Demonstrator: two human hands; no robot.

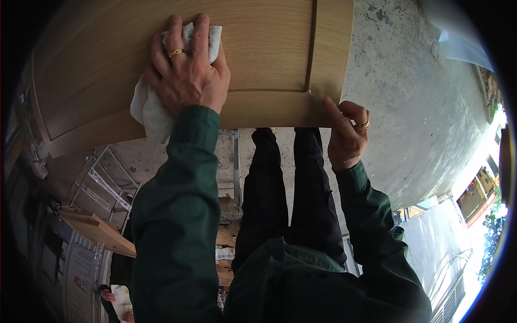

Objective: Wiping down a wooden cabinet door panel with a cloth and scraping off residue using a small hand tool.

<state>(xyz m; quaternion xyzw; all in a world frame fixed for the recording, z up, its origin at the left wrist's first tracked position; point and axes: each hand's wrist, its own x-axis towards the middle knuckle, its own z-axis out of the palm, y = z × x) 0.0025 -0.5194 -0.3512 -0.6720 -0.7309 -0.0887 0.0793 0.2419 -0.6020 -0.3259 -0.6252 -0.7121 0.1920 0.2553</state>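
Observation:
A light-brown wooden panel door [264,48] with a recessed field lies flat in front of me. On its left part, my left hand [188,75] presses a folded white cloth [153,110] against the wood. The cloth shows between and past the fingers. At the near right corner, my right hand [347,132] has its fingers curled at the door's edge, one of them reaching onto the frame. A small pale speck sits in the inner corner of the recess, close to that finger. What holds up the door is mostly hidden.
A concrete floor [398,107] stretches to the right. Left of me stand a metal rack [107,183] and another wooden panel [97,229]. At the lower left, another person's hand [107,294] is by a whitish piece. Clear plastic sheeting [463,51] hangs at the far right.

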